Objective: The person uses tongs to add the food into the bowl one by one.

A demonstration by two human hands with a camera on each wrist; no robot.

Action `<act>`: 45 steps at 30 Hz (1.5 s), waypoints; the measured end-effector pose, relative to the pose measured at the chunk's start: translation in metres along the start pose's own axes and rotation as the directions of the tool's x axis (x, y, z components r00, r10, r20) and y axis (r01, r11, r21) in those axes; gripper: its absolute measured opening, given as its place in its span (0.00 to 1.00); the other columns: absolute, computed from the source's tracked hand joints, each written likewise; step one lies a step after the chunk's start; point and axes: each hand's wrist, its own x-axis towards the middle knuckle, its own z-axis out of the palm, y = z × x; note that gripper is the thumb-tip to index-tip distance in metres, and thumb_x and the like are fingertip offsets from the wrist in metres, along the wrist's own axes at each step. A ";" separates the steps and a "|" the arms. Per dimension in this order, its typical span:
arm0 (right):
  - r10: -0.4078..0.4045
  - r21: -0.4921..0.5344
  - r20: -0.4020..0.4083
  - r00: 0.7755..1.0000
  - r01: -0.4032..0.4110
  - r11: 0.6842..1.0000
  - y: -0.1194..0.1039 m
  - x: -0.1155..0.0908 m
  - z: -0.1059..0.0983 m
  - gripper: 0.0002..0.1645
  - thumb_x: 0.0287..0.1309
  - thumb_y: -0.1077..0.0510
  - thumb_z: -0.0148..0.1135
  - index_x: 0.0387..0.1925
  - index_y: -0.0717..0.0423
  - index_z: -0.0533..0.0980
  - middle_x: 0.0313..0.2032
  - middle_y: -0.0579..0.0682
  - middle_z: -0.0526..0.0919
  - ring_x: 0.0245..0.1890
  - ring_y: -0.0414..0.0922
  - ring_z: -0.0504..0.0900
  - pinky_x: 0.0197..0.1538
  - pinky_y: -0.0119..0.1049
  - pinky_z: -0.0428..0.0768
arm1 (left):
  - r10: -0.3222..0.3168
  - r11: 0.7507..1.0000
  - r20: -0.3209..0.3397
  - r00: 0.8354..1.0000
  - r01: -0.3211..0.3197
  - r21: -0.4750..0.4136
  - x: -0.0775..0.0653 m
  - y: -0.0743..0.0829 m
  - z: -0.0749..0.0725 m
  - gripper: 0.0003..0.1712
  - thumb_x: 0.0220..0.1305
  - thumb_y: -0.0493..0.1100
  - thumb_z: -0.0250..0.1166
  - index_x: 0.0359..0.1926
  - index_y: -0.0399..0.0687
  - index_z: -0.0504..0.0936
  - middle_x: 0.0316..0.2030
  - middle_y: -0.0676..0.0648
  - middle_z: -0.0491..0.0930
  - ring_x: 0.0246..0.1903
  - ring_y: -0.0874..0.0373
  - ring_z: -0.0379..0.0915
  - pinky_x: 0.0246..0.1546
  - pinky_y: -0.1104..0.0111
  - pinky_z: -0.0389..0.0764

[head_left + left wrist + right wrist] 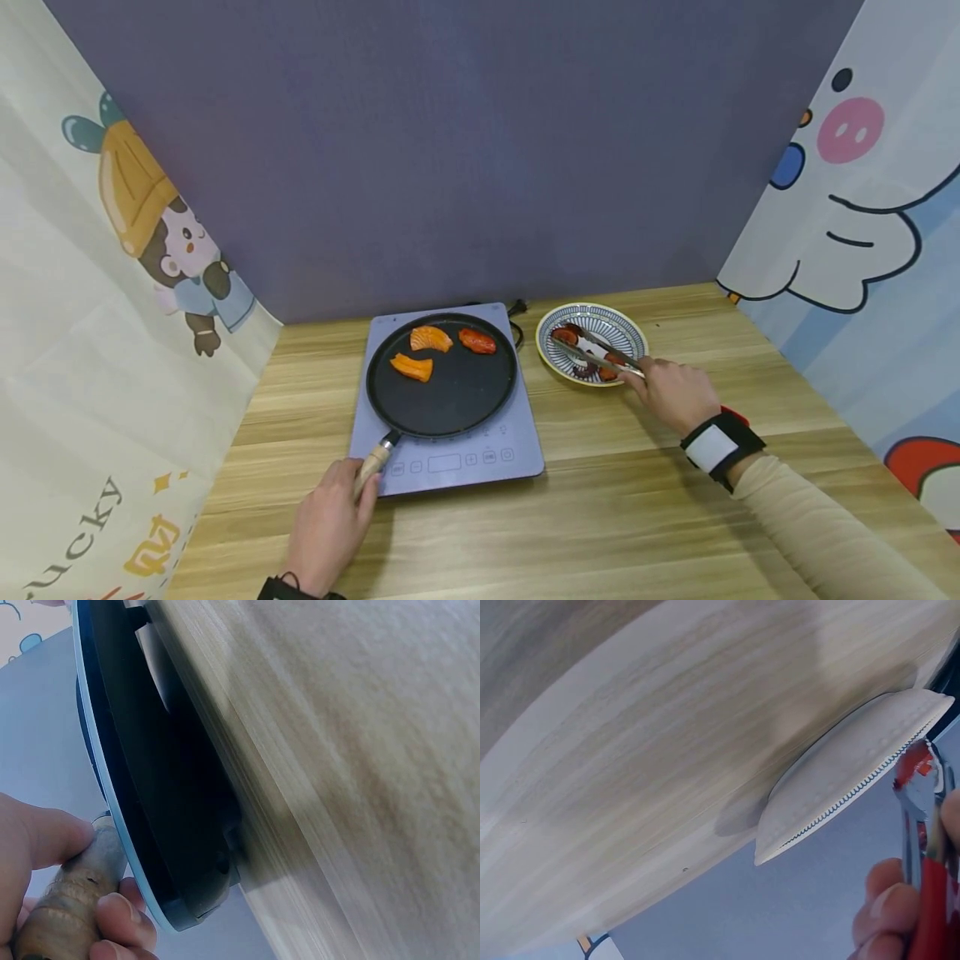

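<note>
My left hand [330, 521] grips the wooden handle [372, 465] of a round black frying pan [450, 396]. Two orange pieces that look like salmon, one striped [431, 338] and one plainer [412, 367], lie in the pan beside a red piece [477, 341]. With my right hand [678, 392] I hold metal tongs [597, 358], whose red handle [928, 915] shows in the right wrist view. The tongs' tips are over a patterned plate [626, 323], at a red food piece [913, 763]. Whether they pinch it, I cannot tell. Several reddish pieces lie on the plate, partly hidden by the tongs.
The pan sits on a lavender induction cooker [480, 475] with touch buttons. A black cord and plug [517, 308] lie behind it, near the plate. The wooden table [487, 542] ends at a grey-purple wall panel [480, 167], with printed curtains [90, 350] at the sides.
</note>
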 end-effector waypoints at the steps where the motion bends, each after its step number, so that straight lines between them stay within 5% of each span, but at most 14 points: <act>1: -0.004 -0.001 -0.011 1.000 0.004 1.000 0.000 0.000 0.000 0.25 0.60 0.39 0.59 0.30 0.59 0.75 0.13 0.48 0.69 0.10 0.46 0.68 0.12 0.44 0.63 | -0.001 1.000 0.000 1.000 0.001 0.001 0.000 0.000 0.000 0.17 0.60 0.46 0.66 0.41 0.35 0.79 0.25 0.48 0.70 0.16 0.60 0.60 0.15 0.67 0.60; 24: -0.108 0.041 -0.180 0.978 0.117 0.992 -0.027 0.004 -0.010 0.21 0.56 0.39 0.63 0.32 0.52 0.77 0.18 0.46 0.74 0.12 0.48 0.73 0.13 0.45 0.65 | 0.002 1.000 -0.007 1.000 -0.002 0.001 -0.001 -0.001 0.000 0.17 0.60 0.46 0.66 0.41 0.35 0.79 0.25 0.47 0.70 0.16 0.60 0.60 0.15 0.67 0.60; 30: -0.140 0.043 -0.191 0.972 0.151 0.988 -0.035 0.005 -0.009 0.22 0.56 0.39 0.63 0.37 0.53 0.78 0.22 0.48 0.78 0.16 0.51 0.78 0.14 0.47 0.69 | 0.000 1.000 -0.003 1.000 0.000 -0.001 -0.001 0.000 0.000 0.17 0.60 0.47 0.66 0.41 0.36 0.79 0.24 0.48 0.70 0.16 0.60 0.60 0.15 0.67 0.60; 37: -0.167 0.031 -0.168 0.971 0.175 0.984 -0.047 0.005 -0.006 0.23 0.55 0.37 0.63 0.27 0.52 0.71 0.16 0.43 0.66 0.10 0.43 0.67 0.12 0.42 0.64 | -0.003 1.000 -0.003 1.000 0.003 -0.003 -0.001 0.000 -0.001 0.17 0.60 0.47 0.66 0.41 0.36 0.79 0.25 0.48 0.71 0.16 0.60 0.60 0.15 0.67 0.61; 45: -0.190 0.026 -0.163 0.968 0.197 0.980 -0.063 0.005 -0.003 0.26 0.56 0.37 0.62 0.37 0.57 0.78 0.18 0.46 0.72 0.10 0.43 0.69 0.12 0.42 0.66 | -0.004 1.000 -0.004 1.000 0.004 0.003 0.000 0.000 0.000 0.17 0.60 0.47 0.66 0.41 0.36 0.80 0.25 0.48 0.71 0.16 0.60 0.60 0.15 0.67 0.61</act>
